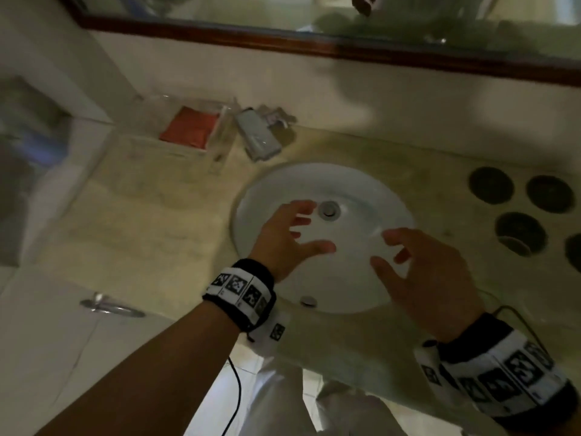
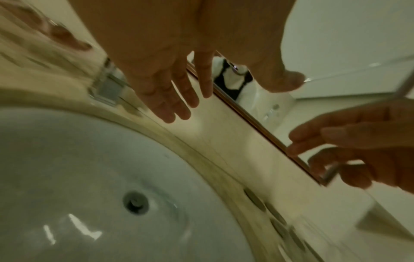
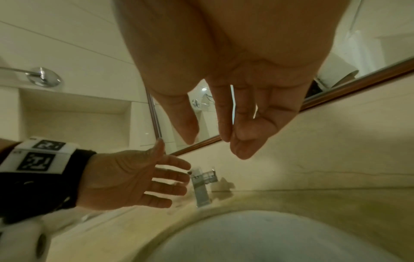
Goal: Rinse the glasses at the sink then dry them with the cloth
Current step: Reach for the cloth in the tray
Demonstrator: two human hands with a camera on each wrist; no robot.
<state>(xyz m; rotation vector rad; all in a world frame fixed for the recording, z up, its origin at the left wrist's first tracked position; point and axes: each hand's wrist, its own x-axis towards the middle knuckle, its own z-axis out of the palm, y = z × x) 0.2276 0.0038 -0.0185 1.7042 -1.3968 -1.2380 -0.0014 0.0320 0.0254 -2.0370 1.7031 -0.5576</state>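
My left hand (image 1: 311, 226) hovers over the white sink basin (image 1: 361, 190), fingers spread and holding nothing, just left of the drain (image 1: 328, 210). My right hand (image 1: 382, 248) hovers over the basin's right half, fingers loosely bent and empty. In the left wrist view the left fingers (image 2: 179, 99) are straight above the basin (image 2: 67, 159). In the right wrist view the right hand (image 3: 215, 133) is empty, and the left hand (image 3: 134, 180) reaches towards the faucet (image 3: 201, 187). A red cloth (image 1: 188, 127) lies in a clear tray at the back left. I cannot make out a glass for certain.
The chrome faucet (image 1: 257, 136) stands behind the basin at its back left. Several dark round discs (image 1: 520, 234) lie on the beige counter (image 1: 141, 231) right of the sink. A wood-framed mirror (image 1: 314, 42) runs along the wall. A chrome cabinet handle (image 1: 110, 308) sits at lower left.
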